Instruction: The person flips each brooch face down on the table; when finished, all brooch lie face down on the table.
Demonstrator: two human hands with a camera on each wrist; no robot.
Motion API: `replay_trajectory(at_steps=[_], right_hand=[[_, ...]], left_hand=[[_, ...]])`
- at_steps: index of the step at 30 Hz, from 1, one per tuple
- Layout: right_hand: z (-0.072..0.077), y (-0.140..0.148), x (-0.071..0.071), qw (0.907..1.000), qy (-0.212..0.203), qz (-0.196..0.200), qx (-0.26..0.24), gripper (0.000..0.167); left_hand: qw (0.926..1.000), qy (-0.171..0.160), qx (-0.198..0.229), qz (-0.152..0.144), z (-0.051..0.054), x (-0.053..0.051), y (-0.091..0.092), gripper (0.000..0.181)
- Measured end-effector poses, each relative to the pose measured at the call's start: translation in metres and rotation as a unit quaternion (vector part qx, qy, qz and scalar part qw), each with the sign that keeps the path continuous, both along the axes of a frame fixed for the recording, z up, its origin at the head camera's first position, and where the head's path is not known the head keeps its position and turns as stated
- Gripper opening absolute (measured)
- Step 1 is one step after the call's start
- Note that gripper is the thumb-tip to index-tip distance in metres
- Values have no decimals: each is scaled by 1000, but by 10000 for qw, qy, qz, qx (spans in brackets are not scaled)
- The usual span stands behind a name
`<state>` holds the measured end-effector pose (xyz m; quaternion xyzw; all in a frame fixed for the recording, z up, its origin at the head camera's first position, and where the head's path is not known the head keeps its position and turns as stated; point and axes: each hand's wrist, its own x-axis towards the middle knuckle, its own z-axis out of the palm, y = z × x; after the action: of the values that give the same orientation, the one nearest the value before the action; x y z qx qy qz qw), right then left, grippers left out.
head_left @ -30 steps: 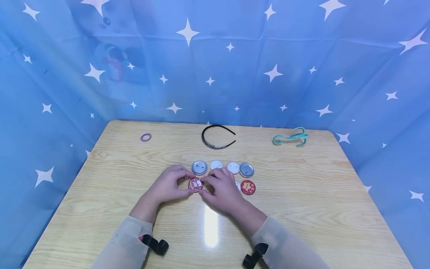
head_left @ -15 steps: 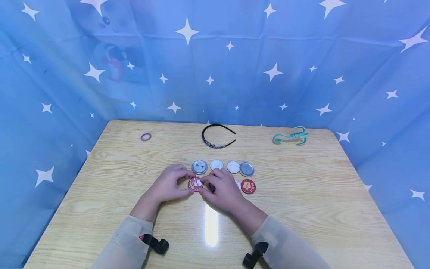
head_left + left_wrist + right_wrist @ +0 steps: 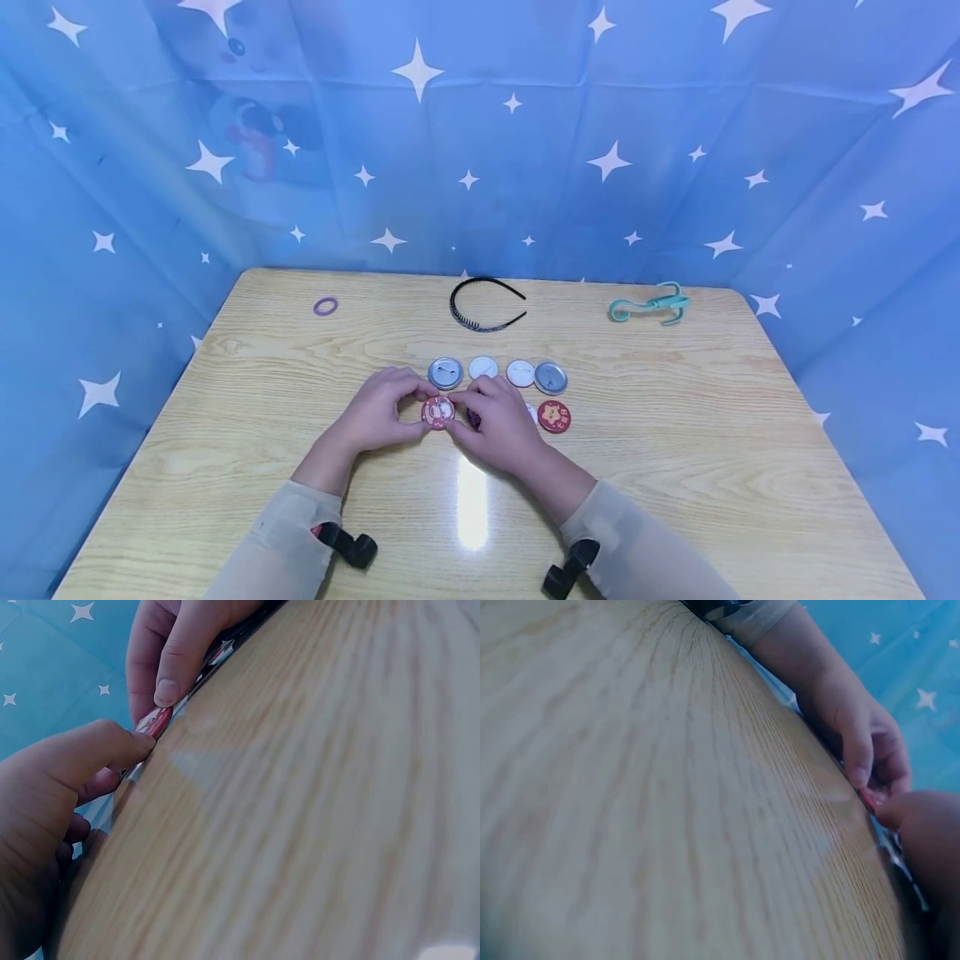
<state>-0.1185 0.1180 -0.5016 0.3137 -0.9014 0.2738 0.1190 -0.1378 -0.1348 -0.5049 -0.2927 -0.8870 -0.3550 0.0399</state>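
Your left hand (image 3: pixel 386 408) pinches the near-left rim of a red badge (image 3: pixel 437 412), thumb and forefinger curled in; your right hand (image 3: pixel 502 421) pinches its right side the same way. Badge is picture side up, between both sets of fingertips, at the tabletop; can't tell if it lies fully flat. Right beside it, a dark badge (image 3: pixel 473 418), mostly under your right hand. Past your knuckles, a sliver of a white badge (image 3: pixel 532 413), then a red star badge (image 3: pixel 554 416), face up.

Row behind, pin sides up, left to right: silver badge (image 3: pixel 446 373), white badge back (image 3: pixel 483 367) partly covered by your right hand, second white back (image 3: pixel 520 373), and a second silver badge (image 3: pixel 551 377) just beside it.

Farther back on the wooden table (image 3: pixel 675 433): purple ring (image 3: pixel 326 313) left, black headband (image 3: pixel 453 308) middle, teal clip (image 3: pixel 652 307) right. Blue star-print curtain (image 3: pixel 480 133) behind.
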Motion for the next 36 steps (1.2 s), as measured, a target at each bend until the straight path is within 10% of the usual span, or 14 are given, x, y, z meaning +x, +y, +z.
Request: replay_trajectory(at_steps=[21, 36], right_hand=[[-1, 2, -3, 9979, 162, 250, -579, 20], [-3, 0, -3, 9948, 336, 390, -884, 8]], left_hand=[[9926, -503, 1108, 43, 1, 0, 1, 32], [9958, 155, 899, -23, -5, -1, 3, 25]])
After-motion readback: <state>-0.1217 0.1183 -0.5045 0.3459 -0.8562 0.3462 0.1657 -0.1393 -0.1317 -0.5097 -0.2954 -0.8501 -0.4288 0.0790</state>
